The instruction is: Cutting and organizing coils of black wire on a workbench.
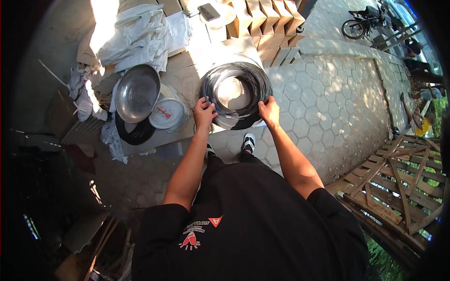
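Note:
A large coil of dark wire or thin strand (pixel 250 72) lies flat on a cardboard-covered table, in front of my body. My left hand (pixel 204 114) is at its near left edge, thumb and fingers closing on the outer turns. At the near right edge, the fingertips of my right hand (pixel 269 109) pinch the coil's rim. Whether either hand holds a single loose strand is too small to tell. Partly hidden by my left wrist is a green ring-shaped object (pixel 211 129). Left of the coil stands a dial scale (pixel 167 113) with a shiny metal pan (pixel 137 92).
Another black coil (pixel 132 135) sits beneath the pan. White plastic bags (pixel 137 38) are piled at the back left. Folded cardboard pieces (pixel 267 17) and a smartphone (pixel 209 12) are at the back. Hexagonal paving (pixel 316 102), a motorcycle (pixel 358 26) and a wooden slatted structure (pixel 397 182) lie right.

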Tool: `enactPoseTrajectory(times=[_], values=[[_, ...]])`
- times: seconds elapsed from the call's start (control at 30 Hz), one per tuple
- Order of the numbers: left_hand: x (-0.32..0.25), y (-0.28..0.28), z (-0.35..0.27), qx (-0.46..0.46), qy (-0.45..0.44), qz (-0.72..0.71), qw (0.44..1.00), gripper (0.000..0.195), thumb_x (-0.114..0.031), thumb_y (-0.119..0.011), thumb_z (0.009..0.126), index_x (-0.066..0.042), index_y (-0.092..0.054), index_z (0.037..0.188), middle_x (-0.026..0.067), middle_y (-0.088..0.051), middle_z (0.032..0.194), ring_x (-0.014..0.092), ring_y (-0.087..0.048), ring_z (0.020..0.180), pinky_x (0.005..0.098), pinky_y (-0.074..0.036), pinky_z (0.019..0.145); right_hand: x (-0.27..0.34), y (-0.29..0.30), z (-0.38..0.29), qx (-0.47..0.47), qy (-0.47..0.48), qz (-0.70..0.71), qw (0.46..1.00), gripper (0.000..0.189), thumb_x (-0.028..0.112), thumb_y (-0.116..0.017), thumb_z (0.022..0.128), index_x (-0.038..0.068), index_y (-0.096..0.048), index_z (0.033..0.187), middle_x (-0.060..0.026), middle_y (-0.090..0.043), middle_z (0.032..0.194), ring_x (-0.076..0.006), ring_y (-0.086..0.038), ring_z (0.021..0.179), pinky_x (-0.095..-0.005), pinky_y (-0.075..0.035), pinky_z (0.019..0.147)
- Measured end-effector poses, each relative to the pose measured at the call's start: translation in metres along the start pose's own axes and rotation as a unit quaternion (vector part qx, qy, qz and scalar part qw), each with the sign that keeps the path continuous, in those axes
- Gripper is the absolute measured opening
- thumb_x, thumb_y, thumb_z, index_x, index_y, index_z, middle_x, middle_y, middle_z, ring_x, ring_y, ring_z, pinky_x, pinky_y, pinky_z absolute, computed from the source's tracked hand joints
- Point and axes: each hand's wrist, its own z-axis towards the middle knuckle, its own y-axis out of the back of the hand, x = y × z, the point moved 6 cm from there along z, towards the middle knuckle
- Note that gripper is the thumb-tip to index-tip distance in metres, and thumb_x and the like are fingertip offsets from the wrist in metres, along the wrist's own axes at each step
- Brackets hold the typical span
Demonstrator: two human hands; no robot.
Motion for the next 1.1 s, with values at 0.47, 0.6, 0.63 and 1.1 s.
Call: enactPoseTrajectory(times=[0.47, 0.6, 0.63, 1.1], values=[[0.019, 0.011, 0.009, 0.041, -0.004, -0.047, 0.998, 0.036, -0.004, -0.067, 0.098, -0.013, -0.053, 0.13, 0.0041, -0.065, 0.108, 0.015, -0.064, 0.094, 0.034, -0.059, 0.075, 0.014, 0.013, -0.008, 0.135, -0.107, 0.578, 0.798, 0.03, 0.022, -0.07, 0.1, 0.008, -0.057, 0.122, -0.0028, -0.064, 0.079, -0.0138, -0.064, 0.067, -0.029, -0.055, 0.065], [0.017, 0.018, 0.007, 0.029, -0.006, -0.048, 0.998, 0.034, -0.003, -0.066, 0.098, -0.013, -0.054, 0.128, 0.0038, -0.067, 0.107, 0.014, -0.064, 0.092, 0.0318, -0.057, 0.073, 0.041, 0.034, -0.008, 0.138, -0.085, 0.633, 0.757, 0.021, 0.027, -0.069, 0.102, 0.01, -0.067, 0.114, -0.0017, -0.065, 0.079, -0.0145, -0.064, 0.068, -0.0279, -0.054, 0.069], [0.015, 0.019, 0.007, 0.033, -0.01, -0.059, 0.998, 0.032, -0.003, -0.065, 0.098, -0.012, -0.055, 0.126, 0.0036, -0.067, 0.106, 0.013, -0.064, 0.091, 0.0302, -0.056, 0.071, 0.046, 0.036, -0.005, 0.136, -0.068, 0.649, 0.745, 0.021, 0.027, -0.07, 0.101, 0.01, -0.067, 0.113, -0.0019, -0.065, 0.079, -0.0149, -0.064, 0.068, -0.028, -0.054, 0.069], [-0.002, 0.013, 0.011, 0.106, -0.073, -0.037, 0.991, 0.013, -0.004, -0.061, 0.103, -0.013, -0.057, 0.112, 0.0026, -0.067, 0.11, 0.013, -0.066, 0.097, 0.0318, -0.056, 0.086, 0.032, 0.043, 0.026, 0.022, -0.038, 0.511, 0.859, 0.071, 0.027, -0.086, 0.087, 0.001, -0.041, 0.134, -0.0043, -0.061, 0.094, -0.0149, -0.059, 0.073, -0.0313, -0.051, 0.074]])
